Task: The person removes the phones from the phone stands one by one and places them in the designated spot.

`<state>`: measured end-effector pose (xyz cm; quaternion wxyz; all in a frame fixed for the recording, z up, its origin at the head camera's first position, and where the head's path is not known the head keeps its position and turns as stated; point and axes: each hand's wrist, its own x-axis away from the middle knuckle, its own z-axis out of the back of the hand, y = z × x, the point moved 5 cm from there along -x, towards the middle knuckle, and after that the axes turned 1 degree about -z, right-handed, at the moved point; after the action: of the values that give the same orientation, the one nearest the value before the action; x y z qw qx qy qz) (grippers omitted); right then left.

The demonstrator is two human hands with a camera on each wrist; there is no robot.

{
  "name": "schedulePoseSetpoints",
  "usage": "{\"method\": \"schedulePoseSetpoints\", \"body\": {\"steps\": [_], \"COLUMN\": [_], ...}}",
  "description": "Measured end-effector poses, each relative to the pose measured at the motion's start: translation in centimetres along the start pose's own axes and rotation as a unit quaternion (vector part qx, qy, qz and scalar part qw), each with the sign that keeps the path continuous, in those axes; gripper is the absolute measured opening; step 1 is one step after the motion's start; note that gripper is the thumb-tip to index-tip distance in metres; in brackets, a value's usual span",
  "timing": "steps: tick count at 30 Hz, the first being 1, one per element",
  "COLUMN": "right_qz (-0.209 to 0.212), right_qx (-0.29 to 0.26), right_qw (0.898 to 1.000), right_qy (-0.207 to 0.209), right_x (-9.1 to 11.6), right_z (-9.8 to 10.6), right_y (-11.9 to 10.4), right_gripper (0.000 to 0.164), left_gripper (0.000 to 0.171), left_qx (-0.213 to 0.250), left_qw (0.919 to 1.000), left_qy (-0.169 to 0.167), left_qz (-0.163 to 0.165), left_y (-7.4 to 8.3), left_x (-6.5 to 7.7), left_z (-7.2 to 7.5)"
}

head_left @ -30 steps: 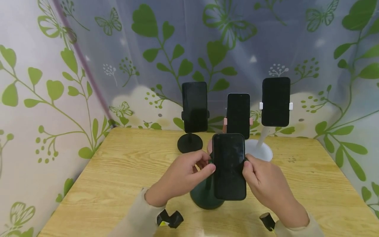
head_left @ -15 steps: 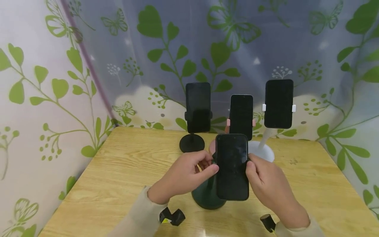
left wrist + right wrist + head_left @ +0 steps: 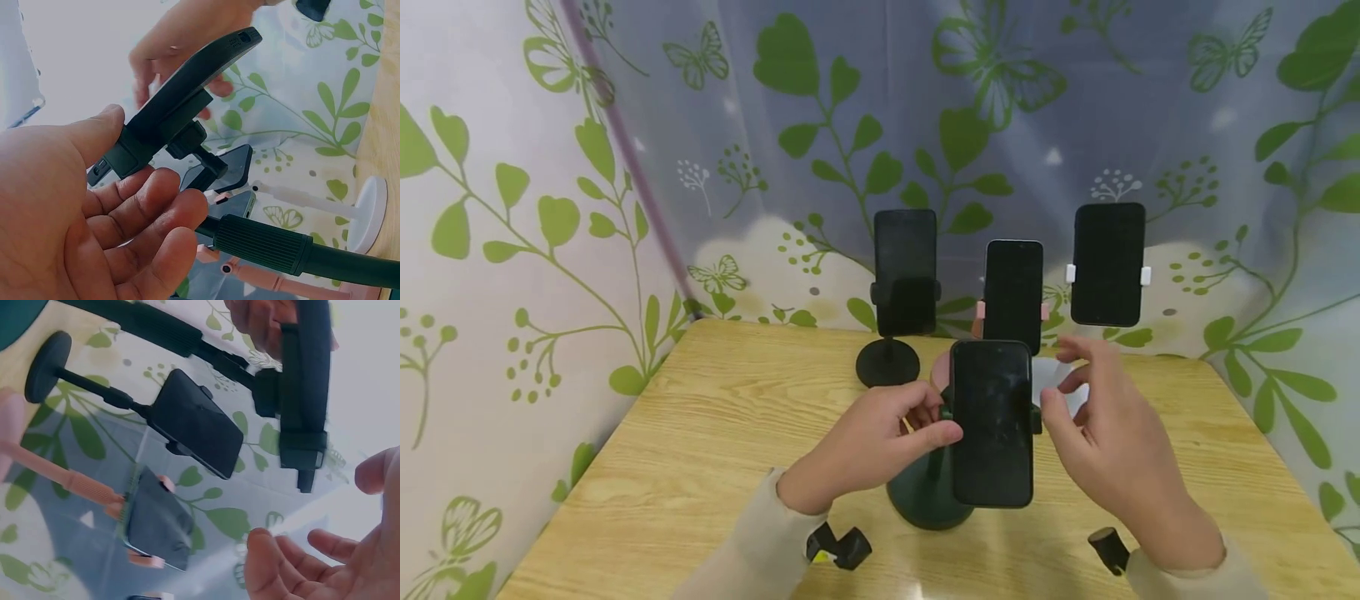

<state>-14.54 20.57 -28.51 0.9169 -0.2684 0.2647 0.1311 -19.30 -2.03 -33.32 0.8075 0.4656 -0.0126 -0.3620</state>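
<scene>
A black smartphone point(image 3: 992, 425) sits upright in the clamp of a dark green phone stand point(image 3: 927, 498), whose round base rests on the table. My left hand point(image 3: 880, 437) pinches the clamp's left end, with the thumb at the phone's edge and the fingers bent behind. The left wrist view shows this clamp end point(image 3: 128, 153) between thumb and fingers, with the stand's ribbed pole point(image 3: 262, 244) below. My right hand point(image 3: 1123, 442) is just right of the phone, apart from it, with its fingers loosely bent and nothing in them. A gap separates it from the clamp in the right wrist view.
Behind stand three more phones in stands: a black stand point(image 3: 887, 363), a pink stand point(image 3: 87, 487) and a white stand point(image 3: 369, 215). They are on a wooden table point(image 3: 737, 358). A leaf-patterned curtain point(image 3: 850, 83) hangs at the back and sides.
My right hand has let go of the phone's right side and moved away to the right, uncovering the clamp's right end. The left hand keeps its hold. The view has shifted slightly.
</scene>
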Motion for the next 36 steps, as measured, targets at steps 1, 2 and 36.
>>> {"method": "schedulePoseSetpoints", "body": {"steps": [1,2,36], "right_qz": [0.01,0.021,0.099], "right_qx": [0.001,0.002,0.212], "right_qw": [1.0,1.0,0.956], "right_qy": [0.008,0.014,-0.179], "right_x": [-0.2,-0.4,-5.1], "right_z": [0.3,0.6,-0.4], "right_y": [-0.2,-0.4,-7.2], "right_gripper": [0.056,0.06,0.084], "left_gripper": [0.02,0.02,0.021], "left_qx": [0.0,-0.001,0.015], "left_qw": [1.0,1.0,0.9994], "left_qy": [-0.001,-0.002,-0.031], "left_qz": [-0.001,-0.002,-0.001], "left_y": [0.1,0.1,0.3], "left_x": [0.0,0.0,0.0], "left_z": [0.0,0.0,-0.1]}}
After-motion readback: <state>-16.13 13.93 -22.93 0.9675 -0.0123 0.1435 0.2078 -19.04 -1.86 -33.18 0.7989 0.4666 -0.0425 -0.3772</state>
